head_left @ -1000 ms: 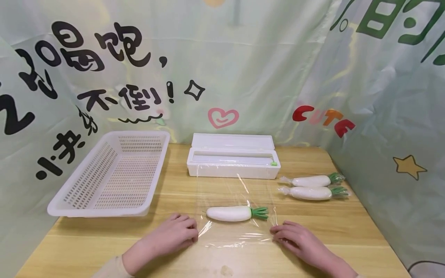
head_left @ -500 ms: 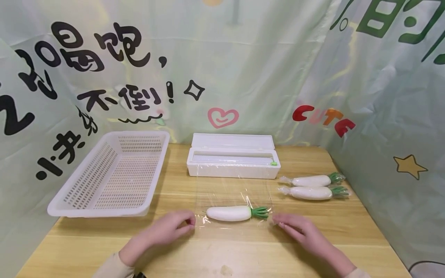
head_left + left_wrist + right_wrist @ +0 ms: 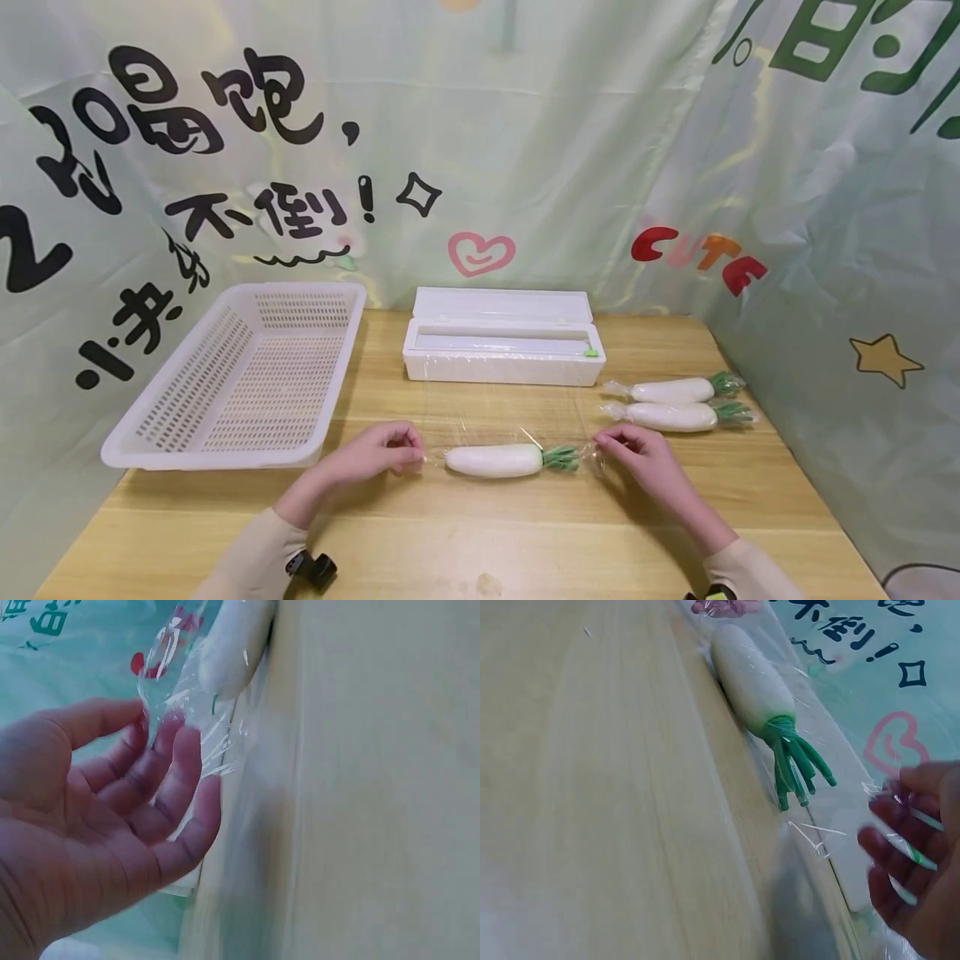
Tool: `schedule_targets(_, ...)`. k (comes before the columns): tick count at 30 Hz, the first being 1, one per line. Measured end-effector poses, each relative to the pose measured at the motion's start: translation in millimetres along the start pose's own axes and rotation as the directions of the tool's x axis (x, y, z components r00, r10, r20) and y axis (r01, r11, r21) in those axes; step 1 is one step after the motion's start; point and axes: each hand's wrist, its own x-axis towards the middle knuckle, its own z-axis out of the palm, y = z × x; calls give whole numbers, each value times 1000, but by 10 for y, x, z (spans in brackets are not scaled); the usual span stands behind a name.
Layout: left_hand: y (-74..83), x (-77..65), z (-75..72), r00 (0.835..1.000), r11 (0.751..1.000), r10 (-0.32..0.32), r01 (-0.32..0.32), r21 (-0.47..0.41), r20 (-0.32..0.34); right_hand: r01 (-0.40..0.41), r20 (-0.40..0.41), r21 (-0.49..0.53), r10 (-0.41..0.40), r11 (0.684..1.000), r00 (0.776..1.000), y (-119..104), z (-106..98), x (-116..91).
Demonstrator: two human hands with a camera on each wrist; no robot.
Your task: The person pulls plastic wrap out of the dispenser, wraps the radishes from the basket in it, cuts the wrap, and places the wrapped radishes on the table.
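Observation:
A white radish (image 3: 493, 461) with green stalks lies crosswise in the middle of the table, its near side covered by clear cling film (image 3: 487, 414). The film runs back to an open white dispenser box (image 3: 502, 370). Left of the radish tip, my left hand (image 3: 381, 455) pinches one corner of the film; the left wrist view shows thumb and index finger together on the film (image 3: 166, 664), the other fingers loosely bent. My right hand (image 3: 643, 457) pinches the opposite corner beyond the stalks. In the right wrist view the film's edge meets the fingertips of that hand (image 3: 919, 847).
Two film-wrapped radishes (image 3: 671, 417) lie at the right side of the table (image 3: 420, 558). A white perforated basket (image 3: 318, 417) stands at the left. Behind everything hangs a printed cloth (image 3: 555, 183). A green slider (image 3: 591, 353) sits on the dispenser's right end.
Both hands have moved away from me, bringing the film's near edge up and over the radish. The radish, box and basket have stayed put.

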Motion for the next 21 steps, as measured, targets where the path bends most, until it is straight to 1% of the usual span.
schedule_targets(2,-9,33,3,998,998,-36,38,41,-44,-24,-28,-90,21,996,999,-1,30,55)
schedule_targets(4,-4,63,19,993,990,-66,77,117,-98,-32,-40,-182,25,983,999,3,60,106)
schedule_targets(5,2,79,31,989,982,-74,94,161,-126,-30,-43,-230,21,973,999,6,75,129)
schedule_targets(7,14,114,60,982,958,-82,125,258,-169,-10,-35,-326,-1,945,999,1,96,165)
schedule_targets(8,21,134,78,980,942,-77,133,309,-185,5,-28,-375,-17,927,999,-2,106,180)
schedule_targets(10,45,164,113,977,898,-50,135,418,-208,42,-15,-464,-55,885,998,-10,128,202)
schedule_targets(13,87,194,165,974,813,7,126,569,-225,104,12,-567,-119,817,993,-15,165,222)
schedule_targets(14,106,197,179,973,780,21,127,613,-228,119,22,-593,-132,796,991,-13,179,227)
schedule_targets(16,143,200,204,973,727,34,132,674,-227,138,41,-627,-145,767,989,-11,197,230)
schedule_targets(18,168,203,225,976,696,19,143,703,-217,150,61,-646,-146,748,987,-10,210,232)
schedule_targets(21,191,206,246,978,670,7,152,727,-211,161,77,-663,-148,731,986,-14,219,231)
